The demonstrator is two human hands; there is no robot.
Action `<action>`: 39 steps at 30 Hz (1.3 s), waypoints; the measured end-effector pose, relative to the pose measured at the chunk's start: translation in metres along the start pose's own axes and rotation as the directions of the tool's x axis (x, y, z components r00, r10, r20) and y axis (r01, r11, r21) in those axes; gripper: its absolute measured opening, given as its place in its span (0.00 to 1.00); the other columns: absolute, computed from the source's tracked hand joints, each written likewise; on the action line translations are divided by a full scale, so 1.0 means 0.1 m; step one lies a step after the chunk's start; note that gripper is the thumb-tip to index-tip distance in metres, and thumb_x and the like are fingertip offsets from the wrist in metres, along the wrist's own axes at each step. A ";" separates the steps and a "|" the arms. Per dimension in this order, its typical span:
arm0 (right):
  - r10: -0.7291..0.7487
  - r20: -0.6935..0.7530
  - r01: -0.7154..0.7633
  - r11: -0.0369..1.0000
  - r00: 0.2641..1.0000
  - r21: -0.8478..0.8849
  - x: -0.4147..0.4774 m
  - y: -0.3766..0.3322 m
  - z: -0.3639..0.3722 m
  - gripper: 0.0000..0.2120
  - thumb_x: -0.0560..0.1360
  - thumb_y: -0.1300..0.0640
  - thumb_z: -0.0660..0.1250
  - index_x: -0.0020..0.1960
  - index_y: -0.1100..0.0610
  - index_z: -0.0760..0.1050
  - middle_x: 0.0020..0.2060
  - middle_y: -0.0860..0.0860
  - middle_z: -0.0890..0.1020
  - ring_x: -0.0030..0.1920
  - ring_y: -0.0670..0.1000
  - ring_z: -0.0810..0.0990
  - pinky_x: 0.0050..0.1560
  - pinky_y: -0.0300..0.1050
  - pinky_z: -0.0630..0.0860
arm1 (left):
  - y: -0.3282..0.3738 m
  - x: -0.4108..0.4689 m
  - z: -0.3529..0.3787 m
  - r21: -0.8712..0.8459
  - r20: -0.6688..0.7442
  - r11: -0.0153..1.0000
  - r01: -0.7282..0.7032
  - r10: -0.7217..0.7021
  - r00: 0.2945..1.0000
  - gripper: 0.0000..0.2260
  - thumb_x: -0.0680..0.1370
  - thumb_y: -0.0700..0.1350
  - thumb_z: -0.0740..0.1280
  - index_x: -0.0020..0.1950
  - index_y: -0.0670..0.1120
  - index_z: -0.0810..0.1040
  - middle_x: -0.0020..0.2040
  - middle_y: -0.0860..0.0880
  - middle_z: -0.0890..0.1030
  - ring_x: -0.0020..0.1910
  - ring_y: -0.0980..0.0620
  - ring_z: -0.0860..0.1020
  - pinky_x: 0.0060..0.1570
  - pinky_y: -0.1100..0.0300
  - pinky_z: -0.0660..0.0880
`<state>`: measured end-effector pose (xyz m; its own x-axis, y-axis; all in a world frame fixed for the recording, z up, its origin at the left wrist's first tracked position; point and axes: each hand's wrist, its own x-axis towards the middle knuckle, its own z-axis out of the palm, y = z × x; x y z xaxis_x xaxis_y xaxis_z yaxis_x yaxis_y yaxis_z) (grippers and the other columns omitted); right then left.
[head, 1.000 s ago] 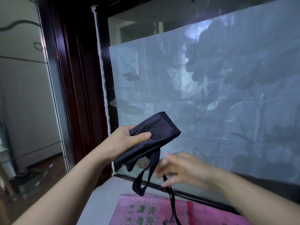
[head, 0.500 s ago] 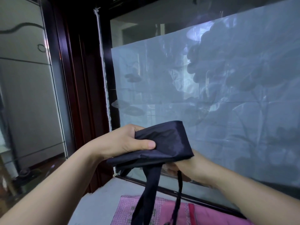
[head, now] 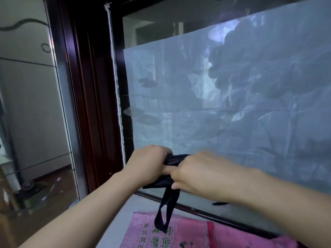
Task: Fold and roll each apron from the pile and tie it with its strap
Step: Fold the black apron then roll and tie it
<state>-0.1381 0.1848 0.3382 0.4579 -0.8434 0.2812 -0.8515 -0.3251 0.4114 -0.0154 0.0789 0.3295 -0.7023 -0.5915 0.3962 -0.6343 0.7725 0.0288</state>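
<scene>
While the pink cloth (head: pixel 154 233) lay nearest, spread on the grey ledge (head: pixel 125 210) at the bottom of the view, a black strap (head: pixel 167 210) hung just above it in one long loop. That loop dropped from a dark apron (head: pixel 174 159), which was held up in the air between both hands, already squeezed into a tight roll. The left hand (head: pixel 148 163) had its fingers curled round the roll's left end. The right hand (head: pixel 200 172) was wrapped over the other end, with its thumb pressed underneath where the strap came out.

Folding and rolling looked finished for this one, and tying was the step in hand. Next, one hand would likely need to keep the roll clamped while the other took the hanging loop, wound it round and knotted it.

By count there were two hands, one apron in them and one strap loop. The pink cloth showed two patches, checked and plain, though whether they were separate pieces could not be told. Beyond stood one filmed window (head: pixel 232 113) in a dark frame (head: pixel 89 104).
</scene>
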 end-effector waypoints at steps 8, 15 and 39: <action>0.101 -0.044 -0.078 0.926 0.994 0.369 0.00 0.54 -0.13 0.19 0.72 0.41 0.68 0.32 0.53 0.70 0.27 0.49 0.73 0.29 0.48 0.69 0.32 0.40 0.63 | 0.23 -0.12 0.07 0.225 -0.024 0.912 -0.342 0.357 0.934 0.17 0.76 0.64 0.60 0.43 0.51 0.64 0.42 0.48 0.80 0.43 0.45 0.77 0.34 0.63 0.58; 0.290 0.017 -0.178 0.537 0.957 0.824 -0.09 0.61 0.00 0.23 0.67 0.38 0.69 0.28 0.55 0.67 0.24 0.49 0.65 0.24 0.42 0.61 0.26 0.34 0.59 | 0.15 -0.21 0.02 -0.183 -0.288 0.826 -0.533 0.473 0.833 0.15 0.69 0.56 0.68 0.37 0.53 0.62 0.28 0.52 0.69 0.28 0.52 0.68 0.29 0.62 0.63; 0.392 -0.056 -0.320 0.817 0.918 0.479 -0.16 0.22 0.47 0.16 0.82 0.48 0.53 0.37 0.52 0.65 0.27 0.49 0.70 0.30 0.51 0.70 0.36 0.46 0.67 | -0.15 -0.04 0.12 -0.845 -0.211 0.535 -0.021 -0.297 0.931 0.07 0.74 0.44 0.72 0.38 0.43 0.79 0.30 0.51 0.79 0.32 0.56 0.76 0.35 0.60 0.72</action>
<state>-0.1758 0.1709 0.3014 0.1005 -0.8778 0.4683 -0.9650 -0.2006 -0.1690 -0.0075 0.0671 0.3162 -0.3979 -0.7314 0.5538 -0.0520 0.6207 0.7823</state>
